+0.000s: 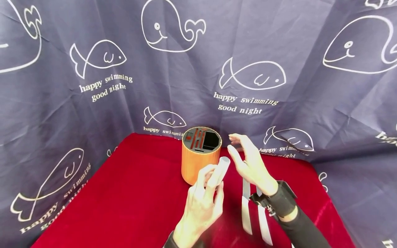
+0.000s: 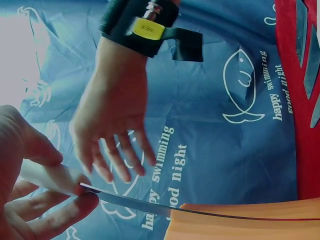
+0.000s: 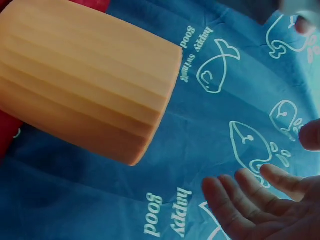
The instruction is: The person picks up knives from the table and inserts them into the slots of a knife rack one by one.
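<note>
My left hand (image 1: pixel 201 203) grips the white handle (image 1: pixel 221 168) of a knife, whose thin blade (image 2: pixel 135 202) shows edge-on in the left wrist view, passing in front of an orange block. That round knife block (image 1: pixel 198 165) stands upright beyond the left hand, its dark top cut with slots and a larger black opening. Right of the block, my right hand (image 1: pixel 252 165) hovers with fingers extended and nothing in them. Below it on the cloth lie two white-handled knives (image 1: pixel 246 215), their blades partly hidden by the right hand and wrist.
Red cloth (image 1: pixel 139 196) covers the table. Behind and at both sides hangs a blue-grey curtain (image 1: pixel 192 79) printed with whales, fish and words. A dark strap (image 1: pixel 282 198) is worn on the right wrist.
</note>
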`<state>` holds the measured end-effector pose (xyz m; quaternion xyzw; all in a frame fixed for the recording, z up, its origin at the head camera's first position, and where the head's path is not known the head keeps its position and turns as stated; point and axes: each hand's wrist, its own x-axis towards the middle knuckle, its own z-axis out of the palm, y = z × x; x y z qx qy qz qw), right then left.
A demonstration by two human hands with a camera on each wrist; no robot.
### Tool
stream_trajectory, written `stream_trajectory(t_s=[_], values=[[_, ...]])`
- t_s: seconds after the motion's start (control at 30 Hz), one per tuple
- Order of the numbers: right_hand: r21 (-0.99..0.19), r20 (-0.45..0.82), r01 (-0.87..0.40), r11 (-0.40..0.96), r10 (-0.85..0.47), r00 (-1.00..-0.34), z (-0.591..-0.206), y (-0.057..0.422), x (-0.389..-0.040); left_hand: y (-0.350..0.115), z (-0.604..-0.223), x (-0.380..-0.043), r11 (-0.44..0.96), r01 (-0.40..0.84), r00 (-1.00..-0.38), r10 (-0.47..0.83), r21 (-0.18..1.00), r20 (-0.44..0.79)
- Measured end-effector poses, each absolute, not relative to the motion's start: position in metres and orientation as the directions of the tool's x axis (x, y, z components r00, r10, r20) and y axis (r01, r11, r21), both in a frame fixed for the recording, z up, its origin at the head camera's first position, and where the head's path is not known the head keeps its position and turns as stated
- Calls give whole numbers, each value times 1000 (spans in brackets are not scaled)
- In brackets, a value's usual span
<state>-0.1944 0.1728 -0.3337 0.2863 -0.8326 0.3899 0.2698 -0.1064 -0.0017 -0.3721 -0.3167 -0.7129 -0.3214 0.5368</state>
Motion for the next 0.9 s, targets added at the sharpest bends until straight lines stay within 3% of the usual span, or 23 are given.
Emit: stream_trajectory(t_s=[0.27, 0.9], values=[[-538, 598, -634, 556, -278, -751, -350, 166, -217, -6, -369, -107, 589, 799, -213, 85, 124, 973], [-579, 494, -591, 561, -335, -802, -377, 149, -245, -11, -363, -108, 597, 792, -202, 60, 127, 978]])
